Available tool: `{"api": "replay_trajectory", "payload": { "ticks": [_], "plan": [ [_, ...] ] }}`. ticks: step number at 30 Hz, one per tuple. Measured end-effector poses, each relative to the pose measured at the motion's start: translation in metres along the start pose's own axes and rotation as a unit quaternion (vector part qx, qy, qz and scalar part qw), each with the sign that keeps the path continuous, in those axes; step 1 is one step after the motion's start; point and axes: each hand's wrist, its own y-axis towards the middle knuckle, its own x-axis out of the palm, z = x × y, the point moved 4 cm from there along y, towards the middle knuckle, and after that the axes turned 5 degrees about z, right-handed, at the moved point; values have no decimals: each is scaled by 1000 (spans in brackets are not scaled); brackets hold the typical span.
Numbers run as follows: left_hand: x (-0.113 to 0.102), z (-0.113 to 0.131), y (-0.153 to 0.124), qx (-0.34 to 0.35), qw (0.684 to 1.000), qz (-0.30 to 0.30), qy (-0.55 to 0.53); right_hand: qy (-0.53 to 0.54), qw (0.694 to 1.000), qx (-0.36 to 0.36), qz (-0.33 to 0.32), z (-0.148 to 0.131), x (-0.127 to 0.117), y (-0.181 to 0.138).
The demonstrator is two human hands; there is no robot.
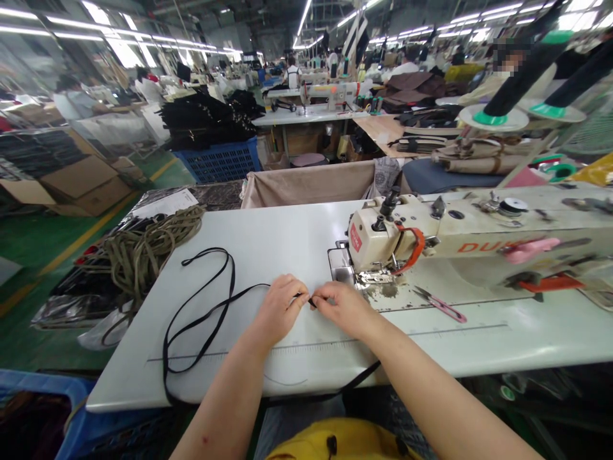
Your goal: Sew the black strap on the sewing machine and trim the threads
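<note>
My left hand (283, 305) pinches a thin black strap (233, 271) in front of the sewing machine head. Fingertips of my right hand (338, 308) close on the same strap, a short dark piece of it showing between the two hands. From the left hand the strap runs left across the white table and lies in loose loops, then drops over the front edge. Another stretch of black strap (360, 375) passes below my right forearm. The sewing machine (378, 239) stands just right of my right hand. Pink-handled thread snips (443, 305) lie open on its bed.
A printed ruler line (306, 348) crosses the white table (268, 239). Bundled olive cords (153, 249) lie on dark goods at the left. A blue crate (48, 390) sits below, front left. Thread cones (517, 83) stand at the right; a beige cloth-lined bin (311, 185) is behind the table.
</note>
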Motion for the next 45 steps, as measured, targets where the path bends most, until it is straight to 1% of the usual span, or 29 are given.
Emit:
{"api": "replay_trajectory", "payload": {
  "ticks": [3, 8, 12, 18, 24, 27, 31, 35, 39, 42, 45],
  "plan": [
    [3, 1, -1, -3, 1000, 4, -4, 7, 1000, 14, 10, 5, 2, -4],
    [1, 0, 0, -17, 999, 48, 7, 37, 998, -1, 45, 19, 1, -16],
    [0, -4, 1, -20, 998, 54, 17, 51, 996, -16, 66, 29, -6, -28],
    [3, -10, 3, -25, 997, 64, 19, 51, 994, -15, 99, 42, -16, -42],
    [-5, -25, 4, -63, 992, 97, 43, 56, 991, -19, 119, 57, -27, -54],
    [-8, -32, 4, -75, 990, 101, 60, 64, 989, -35, 127, 63, -33, -59],
    [-8, -41, 5, -81, 988, 95, 87, 69, 987, -66, 132, 66, -34, -60],
    [-8, -50, 7, -79, 983, 81, 142, 48, 978, -84, 185, 66, -35, -64],
    [-8, -52, 4, -81, 978, 79, 177, 37, 967, -72, 241, 70, -41, -82],
    [-10, -49, 1, -86, 968, 114, 206, 25, 952, -57, 300, 79, -50, -105],
    [-14, -40, -3, -89, 954, 173, 227, -11, 943, -52, 327, 89, -60, -126]
  ]
}}
